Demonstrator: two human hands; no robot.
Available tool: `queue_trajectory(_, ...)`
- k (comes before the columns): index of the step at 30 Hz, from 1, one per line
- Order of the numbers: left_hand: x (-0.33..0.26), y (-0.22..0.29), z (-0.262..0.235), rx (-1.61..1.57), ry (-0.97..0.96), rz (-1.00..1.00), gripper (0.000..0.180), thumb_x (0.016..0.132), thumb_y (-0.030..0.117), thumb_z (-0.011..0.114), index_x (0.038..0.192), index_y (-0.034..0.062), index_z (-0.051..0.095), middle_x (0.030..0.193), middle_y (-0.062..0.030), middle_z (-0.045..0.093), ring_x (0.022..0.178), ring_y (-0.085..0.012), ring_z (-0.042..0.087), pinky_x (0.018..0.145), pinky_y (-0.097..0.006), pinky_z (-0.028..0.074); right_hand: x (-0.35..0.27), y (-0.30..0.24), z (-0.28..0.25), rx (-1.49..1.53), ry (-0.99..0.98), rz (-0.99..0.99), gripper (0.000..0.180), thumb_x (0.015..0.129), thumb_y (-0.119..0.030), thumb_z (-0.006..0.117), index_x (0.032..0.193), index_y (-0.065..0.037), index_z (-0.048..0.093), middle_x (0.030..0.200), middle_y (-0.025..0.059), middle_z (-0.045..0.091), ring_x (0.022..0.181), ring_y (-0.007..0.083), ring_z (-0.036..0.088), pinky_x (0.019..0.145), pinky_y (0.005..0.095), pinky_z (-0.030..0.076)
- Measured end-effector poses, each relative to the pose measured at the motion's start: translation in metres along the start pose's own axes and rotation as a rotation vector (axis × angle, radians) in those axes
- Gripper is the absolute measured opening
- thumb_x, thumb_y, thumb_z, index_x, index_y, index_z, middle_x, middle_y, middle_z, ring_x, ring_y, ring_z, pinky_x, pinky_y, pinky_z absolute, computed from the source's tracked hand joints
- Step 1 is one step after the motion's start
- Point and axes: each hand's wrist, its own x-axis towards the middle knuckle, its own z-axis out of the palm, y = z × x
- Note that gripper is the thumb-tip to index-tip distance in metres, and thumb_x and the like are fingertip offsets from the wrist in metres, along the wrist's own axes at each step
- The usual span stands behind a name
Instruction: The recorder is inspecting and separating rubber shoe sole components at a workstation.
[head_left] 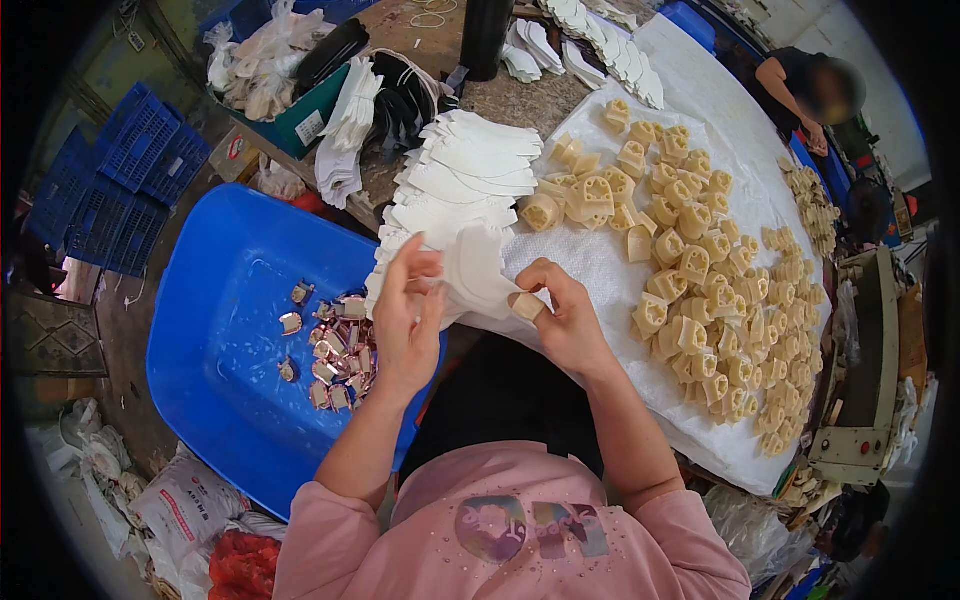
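My right hand [565, 318] pinches the edge of a thin white shaped piece [475, 268] between thumb and bent fingers. A beige cover or wrap sits on its thumb tip. Facing it across the piece, my left hand [408, 325] has its fingers apart, slightly blurred; it is close to the piece's left side, and whether it touches is unclear. Beyond both hands, a fanned stack of similar white pieces [465, 160] lies along the table edge. To the right, many cream-coloured hollow moulded parts [695, 265] are heaped on a white sheet [590, 265].
Left of me is a blue tub [225, 370] holding shiny pinkish metallic parts [340, 355]. A dark cylinder [487, 40] and a green box of bags [290, 125] stand on the far side. Blue crates [130, 150] are stacked far left. Another person [800, 90] works far right.
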Motion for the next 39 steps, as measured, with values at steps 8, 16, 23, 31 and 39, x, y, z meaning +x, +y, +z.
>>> queue_trajectory(8,0.01,0.018,0.0,-0.303,-0.215,-0.269,0.025,0.091,0.01,0.052,0.11,-0.0046,0.059,0.08,-0.0014,0.059,0.068,-0.004,0.05,0.058,-0.019,0.04,-0.005,-0.006,-0.014,-0.038,-0.095,0.152,0.009,0.079,0.002,0.059,0.088,0.0,0.056,0.082,0.0084,0.059,0.078,0.0176,0.054,0.075,0.0292,0.042)
queue_trajectory(16,0.016,0.023,0.014,-0.025,-0.11,-0.203,0.02,0.091,0.013,0.054,0.096,-0.0045,0.064,0.063,0.0023,0.054,0.056,-0.0024,0.042,0.051,-0.02,0.035,-0.008,-0.006,-0.057,0.104,-0.228,-0.059,0.02,0.078,-0.005,0.065,0.098,-0.003,0.059,0.095,0.0094,0.058,0.088,0.0201,0.055,0.077,0.0316,0.044)
queue_trajectory(23,0.007,0.037,0.036,0.134,-0.3,0.042,0.016,0.088,0.01,0.056,0.092,-0.0038,0.062,0.065,-0.0056,0.053,0.057,-0.0091,0.047,0.052,-0.025,0.038,0.011,-0.04,-0.034,-0.302,0.171,-0.272,0.035,0.067,0.009,0.059,0.099,-0.006,0.059,0.098,0.0096,0.053,0.095,0.03,0.047,0.081,0.0357,0.041)
queue_trajectory(31,0.0,0.032,0.042,-0.285,-0.302,-0.311,0.02,0.089,0.013,0.054,0.092,-0.0045,0.064,0.065,-0.0005,0.056,0.055,-0.0067,0.048,0.049,-0.022,0.037,-0.002,-0.033,-0.029,-0.143,0.157,-0.335,0.04,0.057,0.017,0.046,0.087,-0.008,0.056,0.093,0.0084,0.049,0.088,0.0287,0.042,0.077,0.0351,0.037)
queue_trajectory(39,0.019,0.012,0.033,-0.178,0.048,-0.336,0.019,0.089,0.014,0.054,0.086,-0.0017,0.064,0.062,0.0038,0.054,0.05,-0.0008,0.04,0.045,-0.018,0.029,-0.032,-0.051,-0.046,0.209,0.393,-0.423,0.012,0.082,0.002,0.052,0.091,-0.006,0.048,0.08,0.0099,0.057,0.078,0.0189,0.047,0.072,0.0312,0.039)
